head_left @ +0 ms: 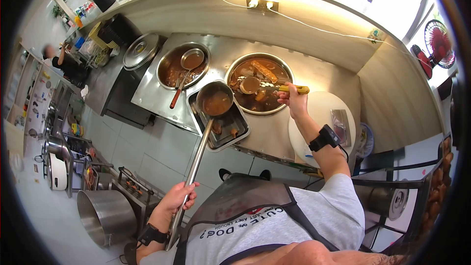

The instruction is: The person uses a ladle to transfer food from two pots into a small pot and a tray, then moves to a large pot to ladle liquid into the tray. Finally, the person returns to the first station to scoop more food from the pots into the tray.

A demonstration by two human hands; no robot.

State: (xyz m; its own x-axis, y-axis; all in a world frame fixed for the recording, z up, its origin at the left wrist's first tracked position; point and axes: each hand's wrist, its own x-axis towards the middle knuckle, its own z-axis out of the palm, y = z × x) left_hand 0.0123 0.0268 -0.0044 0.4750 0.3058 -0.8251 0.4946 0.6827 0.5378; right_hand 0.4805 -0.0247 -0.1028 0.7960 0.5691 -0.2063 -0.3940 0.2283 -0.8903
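Observation:
My left hand [179, 197] is closed around the long metal handle of a big ladle [216, 99], whose deep bowl holds brown broth. That bowl is over a rectangular metal tray [238, 135] with a few brown pieces in it. In my right hand [293, 99] is the yellow handle of a smaller ladle [250, 85], gripped by closed fingers. Its bowl, full of brown liquid, is over the right round pot [289, 68]. Brown broth, a long yellowish piece of food and other chunks show in that pot.
A second pot [159, 71] at left holds brown stew and a red-handled ladle [192, 60]. A white round board [319, 103] lies at right with a flat packet [339, 125]. A large steel pot [105, 216] stands lower left. Another person [68, 66] is at far left.

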